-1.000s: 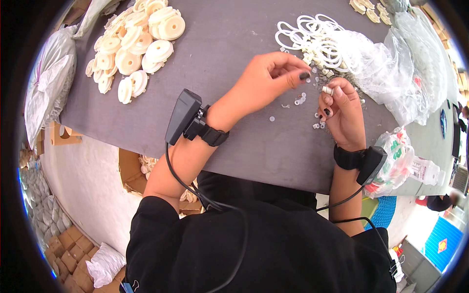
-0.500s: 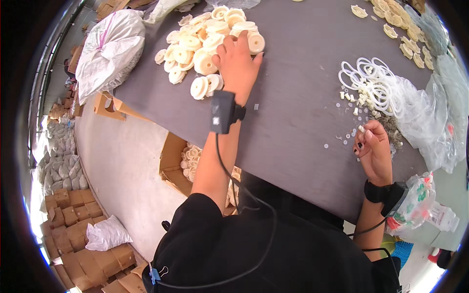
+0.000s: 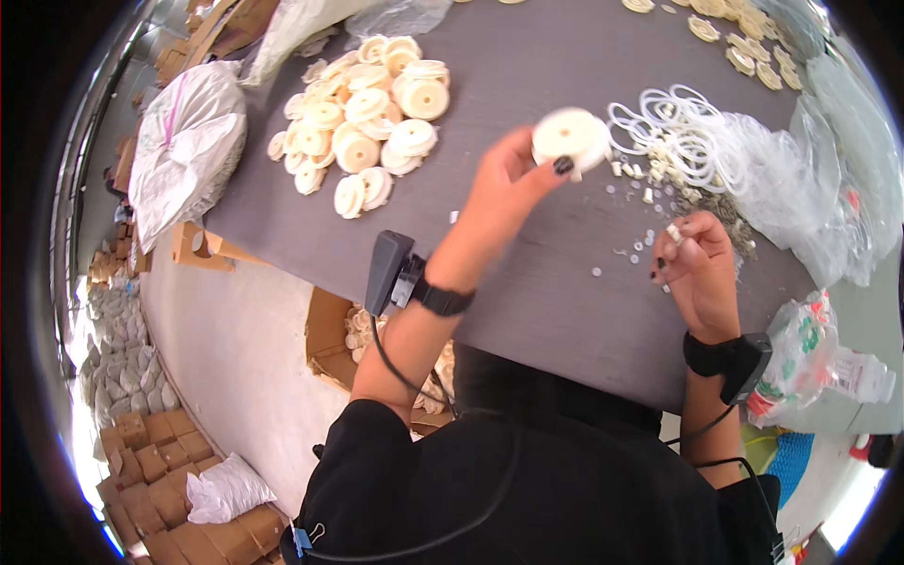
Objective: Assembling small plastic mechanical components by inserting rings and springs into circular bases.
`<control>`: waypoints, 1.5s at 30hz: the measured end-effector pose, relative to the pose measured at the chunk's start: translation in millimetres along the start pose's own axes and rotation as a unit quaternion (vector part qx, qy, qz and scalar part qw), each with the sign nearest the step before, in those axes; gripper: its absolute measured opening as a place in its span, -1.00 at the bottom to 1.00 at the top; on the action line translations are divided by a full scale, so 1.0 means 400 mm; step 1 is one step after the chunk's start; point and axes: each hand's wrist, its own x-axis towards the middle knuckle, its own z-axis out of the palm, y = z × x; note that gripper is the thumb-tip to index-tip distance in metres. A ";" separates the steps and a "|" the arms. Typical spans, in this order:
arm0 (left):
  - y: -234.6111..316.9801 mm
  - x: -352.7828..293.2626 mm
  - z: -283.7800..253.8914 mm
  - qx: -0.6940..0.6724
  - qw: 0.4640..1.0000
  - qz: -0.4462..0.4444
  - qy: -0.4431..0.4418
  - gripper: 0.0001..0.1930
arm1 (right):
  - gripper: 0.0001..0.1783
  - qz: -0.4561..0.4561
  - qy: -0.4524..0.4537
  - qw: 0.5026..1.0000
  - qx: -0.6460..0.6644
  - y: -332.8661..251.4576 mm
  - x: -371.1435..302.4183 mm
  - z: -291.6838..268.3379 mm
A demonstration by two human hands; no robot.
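Observation:
My left hand (image 3: 513,184) holds a cream round plastic disc (image 3: 570,138) above the dark grey table (image 3: 527,56), between thumb and fingers. My right hand (image 3: 699,264) rests on the table with its fingers pinched on a small white part (image 3: 674,232). A heap of the same cream discs (image 3: 363,118) lies at the far left of the table. White rings (image 3: 670,127) and tiny loose white pieces (image 3: 633,193) lie just beyond both hands. Each wrist carries a black strapped device with a cable.
Clear plastic bags (image 3: 819,160) lie at the table's right end, more cream parts (image 3: 744,38) at the far edge. A white sack (image 3: 188,141) sits left of the table. An open cardboard box (image 3: 330,330) of discs stands under the near edge. Stacked cartons (image 3: 141,443) line the floor.
My left hand reached to the disc heap, picked up one disc and has brought it back to the right toward the rings. My right hand stayed near the small parts.

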 end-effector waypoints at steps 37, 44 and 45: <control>-0.019 -0.121 0.133 -0.540 0.719 -0.306 -0.312 -0.52 | -0.58 -0.048 0.039 0.935 -0.350 -0.006 -0.001 0.057; -0.018 -0.129 0.130 -0.482 0.760 -0.291 -0.326 -0.49 | -0.60 -0.025 0.044 0.941 -0.334 -0.014 -0.010 0.055; -0.017 -0.131 0.130 -0.431 0.805 -0.257 -0.318 -0.51 | -0.60 -0.024 0.045 0.941 -0.335 -0.015 -0.008 0.054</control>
